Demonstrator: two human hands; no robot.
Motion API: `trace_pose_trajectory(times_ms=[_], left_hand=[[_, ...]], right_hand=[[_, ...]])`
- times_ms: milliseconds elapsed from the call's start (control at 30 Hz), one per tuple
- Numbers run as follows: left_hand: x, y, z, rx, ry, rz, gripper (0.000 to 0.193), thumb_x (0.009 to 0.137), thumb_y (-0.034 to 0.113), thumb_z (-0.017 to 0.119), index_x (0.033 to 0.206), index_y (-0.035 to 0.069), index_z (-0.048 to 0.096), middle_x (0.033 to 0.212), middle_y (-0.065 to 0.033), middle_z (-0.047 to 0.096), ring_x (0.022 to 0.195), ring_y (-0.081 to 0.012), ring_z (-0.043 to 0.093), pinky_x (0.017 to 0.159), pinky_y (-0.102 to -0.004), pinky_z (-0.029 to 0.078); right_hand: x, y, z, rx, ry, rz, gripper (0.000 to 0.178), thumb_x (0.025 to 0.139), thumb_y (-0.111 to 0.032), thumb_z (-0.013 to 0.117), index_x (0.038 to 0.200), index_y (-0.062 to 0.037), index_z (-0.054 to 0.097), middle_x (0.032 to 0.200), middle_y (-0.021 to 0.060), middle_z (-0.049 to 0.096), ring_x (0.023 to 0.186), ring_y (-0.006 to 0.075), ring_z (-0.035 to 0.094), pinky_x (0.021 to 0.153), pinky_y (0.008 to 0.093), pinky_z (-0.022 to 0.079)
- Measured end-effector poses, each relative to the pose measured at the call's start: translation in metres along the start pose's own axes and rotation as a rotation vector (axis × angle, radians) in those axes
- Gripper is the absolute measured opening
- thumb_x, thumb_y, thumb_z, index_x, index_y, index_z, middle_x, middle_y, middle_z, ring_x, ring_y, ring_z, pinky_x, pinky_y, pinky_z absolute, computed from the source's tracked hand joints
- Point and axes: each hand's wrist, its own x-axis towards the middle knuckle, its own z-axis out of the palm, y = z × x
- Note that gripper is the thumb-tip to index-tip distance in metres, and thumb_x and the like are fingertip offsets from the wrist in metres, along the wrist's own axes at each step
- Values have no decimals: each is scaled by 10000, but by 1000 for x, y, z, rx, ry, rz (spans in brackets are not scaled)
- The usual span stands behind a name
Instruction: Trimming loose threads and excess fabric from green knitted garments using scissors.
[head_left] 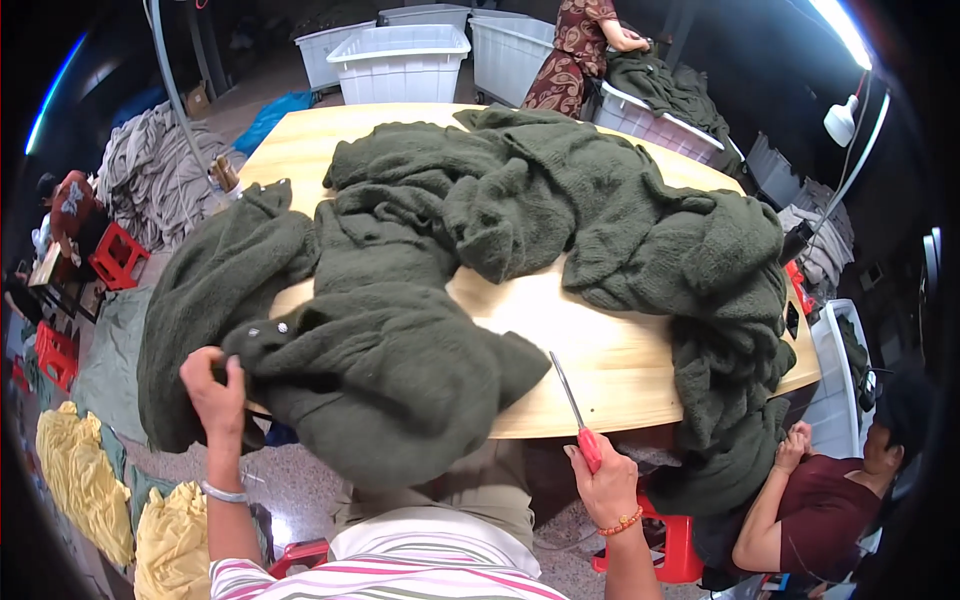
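A dark green fleecy garment (390, 370) hangs over the near left edge of the table, in front of my body. Two small shiny round pieces, perhaps snaps, show on its left end. My left hand (215, 390) has its fingers curled at that end, pinching the cloth. In my right hand (606, 485), by the table's near edge, is a red-handled tool with a long thin metal blade (567, 388). The blade points away from me over the wood, right of the garment. My fingers wrap the handle, so its exact kind is hidden.
More dark green cloth (610, 215) is heaped across the wooden table (540, 305). At the right a person in maroon (825, 510) sits beside hanging cloth. White bins (400, 62) and a person in patterned clothes (580, 50) are beyond. Yellow cloth (80, 480) lies lower left.
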Motion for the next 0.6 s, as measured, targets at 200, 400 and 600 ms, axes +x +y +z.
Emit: trace_pose_trajectory(times_ms=[200,400,600], left_hand=[[27,146,58,-374,-456,473,638,741,230,779,1295,50,516,1279,-162,536,1209,-342,479,1053,-442,357],[75,189,119,-149,-1204,490,601,700,228,744,1232,31,547,973,-220,657,1010,-384,610,951,-460,432],[111,252,110,-768,-863,540,277,715,-84,647,974,9,612,852,-126,628,841,-204,630,730,-310,474]], right_hand=[[1,20,-5,-294,-141,153,378,845,-418,704,749,-56,649,649,193,634,650,410,639,575,462,513],[-11,32,-9,-87,-61,227,475,806,-447,744,612,-38,599,563,202,566,562,392,607,506,462,457],[-17,51,-4,240,-66,290,441,797,-312,794,606,0,547,484,139,463,419,246,396,446,356,366]])
